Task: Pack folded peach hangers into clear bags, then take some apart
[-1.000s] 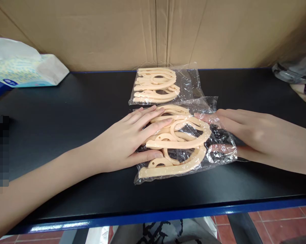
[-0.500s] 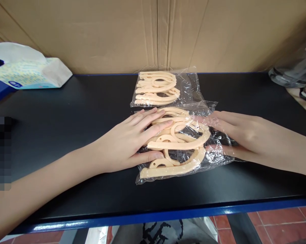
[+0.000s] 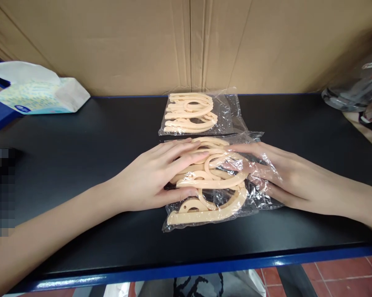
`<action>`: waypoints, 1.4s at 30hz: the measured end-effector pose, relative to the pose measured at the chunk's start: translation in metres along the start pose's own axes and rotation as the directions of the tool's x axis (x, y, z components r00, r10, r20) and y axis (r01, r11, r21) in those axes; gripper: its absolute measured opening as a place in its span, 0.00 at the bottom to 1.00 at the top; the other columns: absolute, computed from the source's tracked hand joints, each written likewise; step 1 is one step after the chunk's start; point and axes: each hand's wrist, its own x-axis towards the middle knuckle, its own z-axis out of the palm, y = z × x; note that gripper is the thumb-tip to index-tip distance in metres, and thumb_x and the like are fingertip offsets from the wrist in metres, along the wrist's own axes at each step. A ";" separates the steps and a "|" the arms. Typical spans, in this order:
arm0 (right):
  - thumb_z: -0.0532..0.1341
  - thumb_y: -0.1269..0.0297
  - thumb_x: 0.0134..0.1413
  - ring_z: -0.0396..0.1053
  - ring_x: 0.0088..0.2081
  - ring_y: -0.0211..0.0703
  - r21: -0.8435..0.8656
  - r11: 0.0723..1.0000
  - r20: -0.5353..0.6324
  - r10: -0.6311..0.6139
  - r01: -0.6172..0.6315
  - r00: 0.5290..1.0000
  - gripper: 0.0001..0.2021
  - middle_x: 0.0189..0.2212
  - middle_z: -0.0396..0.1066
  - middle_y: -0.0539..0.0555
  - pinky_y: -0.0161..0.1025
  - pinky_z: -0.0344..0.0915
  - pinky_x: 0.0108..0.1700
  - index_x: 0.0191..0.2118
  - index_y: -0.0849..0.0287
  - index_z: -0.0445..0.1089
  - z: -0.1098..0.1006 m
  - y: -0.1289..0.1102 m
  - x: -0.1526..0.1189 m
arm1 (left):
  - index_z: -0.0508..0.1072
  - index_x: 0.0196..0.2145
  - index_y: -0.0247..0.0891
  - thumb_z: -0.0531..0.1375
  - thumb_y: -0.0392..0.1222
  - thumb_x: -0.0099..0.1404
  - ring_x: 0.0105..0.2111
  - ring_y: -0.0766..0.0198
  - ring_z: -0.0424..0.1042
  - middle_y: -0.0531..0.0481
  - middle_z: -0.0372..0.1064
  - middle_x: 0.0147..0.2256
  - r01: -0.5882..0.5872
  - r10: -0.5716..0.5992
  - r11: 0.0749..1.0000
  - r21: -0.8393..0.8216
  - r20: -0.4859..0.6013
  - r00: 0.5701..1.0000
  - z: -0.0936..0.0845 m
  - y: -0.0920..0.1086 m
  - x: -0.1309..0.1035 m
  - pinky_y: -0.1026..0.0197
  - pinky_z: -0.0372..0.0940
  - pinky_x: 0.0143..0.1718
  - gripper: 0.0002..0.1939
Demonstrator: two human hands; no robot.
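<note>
Several cream-coloured folding hangers (image 3: 216, 181) lie in a clear plastic bag (image 3: 261, 198) near the middle of the table. My left hand (image 3: 164, 169) rests on the bag's left part, fingers spread over the hangers and the thumb lower down. From the right, my right hand (image 3: 275, 173) reaches the bag's loose end with its fingers stretched out and apart. Shiny film covers some of those fingers, and the index finger lies along the upper hangers. Just behind is a second clear bag (image 3: 229, 113) with several similar hangers (image 3: 188, 113) inside.
A tissue pack (image 3: 43, 97) with a tissue sticking out stands at the back left. At the back right is a clear plastic container (image 3: 346, 95). Brown cardboard (image 3: 127, 49) rises behind the black table (image 3: 118, 123), whose front edge (image 3: 204, 266) is blue.
My right hand has moved left, its fingers reaching further over the hangers, with film now over some of them. My left hand stays nearly in place. The view has tilted slightly up.
</note>
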 end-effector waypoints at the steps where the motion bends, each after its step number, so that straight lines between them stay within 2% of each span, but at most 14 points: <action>1: 0.51 0.68 0.69 0.66 0.64 0.56 0.001 1.000 -0.005 -0.023 0.023 1.000 0.24 0.68 0.61 0.65 0.57 0.71 0.60 0.68 0.58 0.59 0.000 0.000 0.000 | 0.61 0.68 0.38 0.55 0.58 0.76 0.68 0.53 0.60 0.38 0.62 0.67 -0.001 0.001 1.000 -0.004 -0.001 1.000 0.000 0.000 0.000 0.50 0.59 0.68 0.31; 3: 0.50 0.68 0.70 0.65 0.66 0.53 0.009 0.998 -0.019 -0.057 0.057 0.998 0.26 0.68 0.61 0.66 0.55 0.69 0.62 0.71 0.59 0.54 0.000 0.000 0.001 | 0.61 0.67 0.37 0.56 0.58 0.75 0.68 0.53 0.61 0.38 0.62 0.67 -0.008 0.008 1.000 -0.012 -0.007 1.000 0.001 0.001 -0.001 0.51 0.59 0.68 0.31; 6: 0.53 0.64 0.71 0.61 0.68 0.50 0.020 0.999 -0.022 -0.039 0.039 0.999 0.29 0.70 0.60 0.65 0.51 0.66 0.66 0.73 0.61 0.51 0.003 0.000 0.001 | 0.61 0.67 0.38 0.56 0.58 0.75 0.68 0.54 0.62 0.39 0.63 0.67 -0.019 0.019 1.000 -0.017 -0.041 0.999 0.001 0.001 -0.002 0.52 0.59 0.68 0.31; 10: 0.56 0.58 0.70 0.62 0.68 0.51 0.002 1.000 -0.005 0.002 -0.002 1.000 0.29 0.71 0.58 0.64 0.51 0.67 0.65 0.71 0.63 0.54 0.006 0.002 0.000 | 0.60 0.68 0.40 0.57 0.59 0.75 0.67 0.55 0.62 0.41 0.64 0.67 -0.016 0.015 1.000 -0.020 -0.041 0.999 0.002 0.001 -0.003 0.52 0.59 0.68 0.31; 14: 0.53 0.58 0.72 0.62 0.68 0.51 -0.002 1.000 -0.020 -0.011 0.011 1.000 0.26 0.70 0.59 0.65 0.52 0.69 0.64 0.70 0.63 0.57 0.007 0.003 0.000 | 0.59 0.68 0.40 0.57 0.58 0.75 0.67 0.54 0.63 0.41 0.64 0.66 -0.019 0.018 0.999 -0.027 -0.046 0.999 0.001 0.001 -0.002 0.51 0.60 0.68 0.31; 19: 0.57 0.55 0.70 0.65 0.66 0.50 0.048 0.999 -0.064 0.025 -0.022 0.998 0.27 0.68 0.64 0.60 0.50 0.69 0.64 0.69 0.58 0.58 0.011 0.002 0.004 | 0.61 0.67 0.39 0.57 0.59 0.75 0.67 0.55 0.63 0.42 0.65 0.65 -0.018 0.017 0.999 -0.028 -0.046 0.999 0.002 0.002 -0.001 0.54 0.59 0.68 0.32; 25: 0.57 0.57 0.70 0.66 0.63 0.49 0.038 0.999 -0.134 0.006 -0.001 0.991 0.24 0.65 0.67 0.60 0.49 0.69 0.63 0.66 0.59 0.61 0.017 0.001 0.009 | 0.60 0.68 0.39 0.58 0.59 0.74 0.66 0.53 0.64 0.40 0.63 0.66 0.007 -0.008 0.999 -0.036 -0.024 1.000 -0.002 0.005 -0.001 0.52 0.63 0.65 0.33; 28: 0.57 0.58 0.70 0.67 0.61 0.51 0.036 0.999 -0.162 -0.007 0.013 0.987 0.19 0.62 0.69 0.61 0.51 0.71 0.60 0.62 0.58 0.65 0.017 -0.001 0.010 | 0.61 0.67 0.37 0.57 0.58 0.74 0.66 0.51 0.64 0.38 0.63 0.66 0.015 -0.014 0.999 -0.033 0.019 1.000 -0.004 0.007 0.002 0.50 0.64 0.65 0.32; 32: 0.60 0.62 0.68 0.69 0.58 0.52 0.043 0.999 -0.185 0.025 -0.018 0.982 0.14 0.59 0.70 0.63 0.52 0.71 0.58 0.56 0.59 0.69 0.019 -0.003 0.010 | 0.61 0.67 0.36 0.58 0.58 0.74 0.66 0.51 0.63 0.38 0.63 0.66 0.018 -0.017 0.999 -0.037 0.017 1.000 -0.004 0.008 0.002 0.51 0.64 0.65 0.33; 37: 0.60 0.62 0.68 0.69 0.59 0.53 0.039 0.998 -0.187 0.049 -0.042 0.981 0.10 0.59 0.70 0.63 0.54 0.71 0.58 0.52 0.56 0.69 0.022 -0.001 0.009 | 0.56 0.70 0.39 0.58 0.62 0.73 0.68 0.51 0.60 0.39 0.58 0.69 0.064 -0.062 0.997 -0.050 0.031 0.998 -0.003 0.006 0.000 0.51 0.63 0.65 0.37; 42: 0.61 0.61 0.67 0.71 0.57 0.57 0.001 0.997 -0.211 0.072 -0.073 0.975 0.10 0.58 0.71 0.62 0.58 0.71 0.55 0.51 0.53 0.66 0.022 -0.002 0.006 | 0.53 0.71 0.40 0.60 0.70 0.67 0.70 0.45 0.55 0.38 0.54 0.71 0.134 -0.131 0.986 -0.097 0.042 0.991 -0.004 0.001 -0.001 0.45 0.56 0.69 0.46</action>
